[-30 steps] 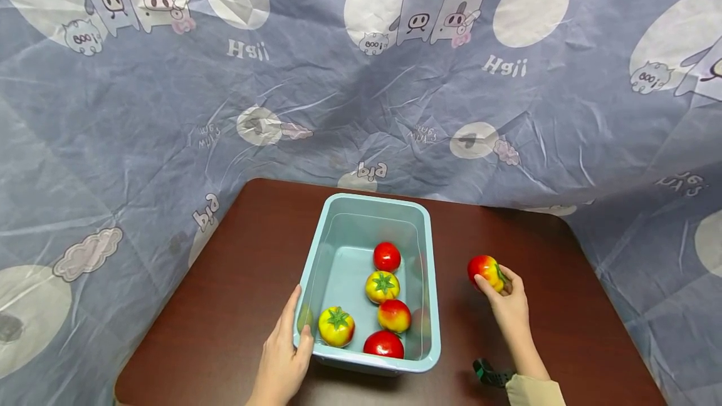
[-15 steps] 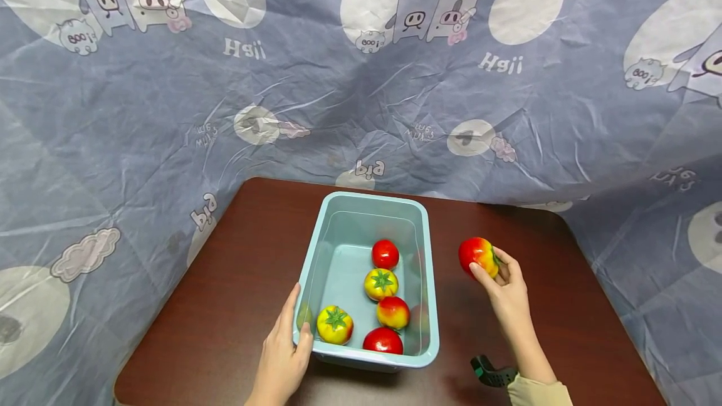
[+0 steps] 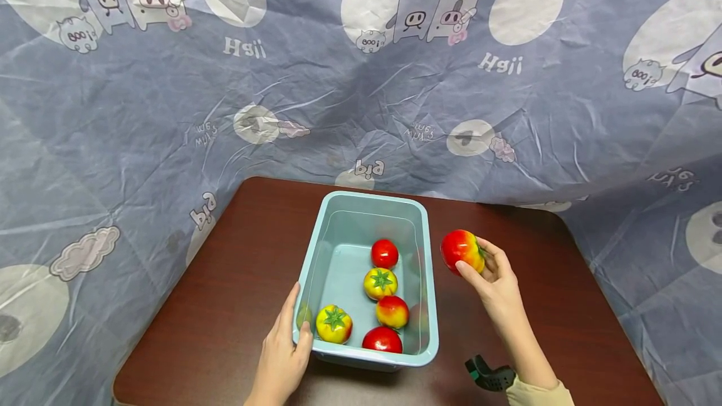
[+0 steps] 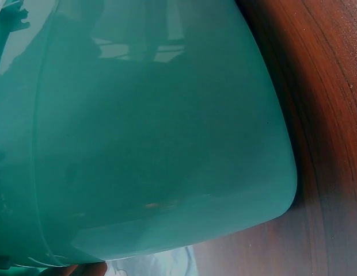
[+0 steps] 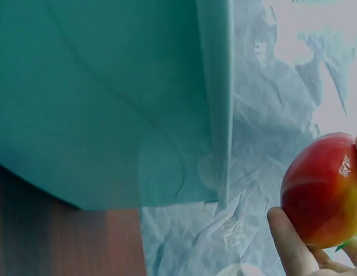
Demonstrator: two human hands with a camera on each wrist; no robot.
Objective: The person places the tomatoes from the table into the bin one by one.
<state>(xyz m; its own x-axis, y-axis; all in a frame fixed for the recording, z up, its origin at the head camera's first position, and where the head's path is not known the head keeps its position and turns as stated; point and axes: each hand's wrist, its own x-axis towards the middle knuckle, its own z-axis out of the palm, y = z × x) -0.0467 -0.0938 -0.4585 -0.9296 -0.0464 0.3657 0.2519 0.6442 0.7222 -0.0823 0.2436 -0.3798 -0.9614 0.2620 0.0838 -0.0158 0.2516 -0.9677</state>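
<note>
Left hand point(image 3: 280, 356) grips the near left corner of the smooth pale-blue rectangular plastic tub point(image 3: 316, 255), thumb hooked over the rim. Inside it lie five glossy round toy tomatoes point(image 3: 382, 283), red and yellow. Right hand point(image 3: 492, 277), raised just right of the tub, fingers curled round a sixth red-and-yellow toy tomato point(image 3: 462, 250) above the dark brown wooden table point(image 3: 242, 255). Behind, a crinkled blue cartoon-print cloth point(image 3: 169, 111).
</note>
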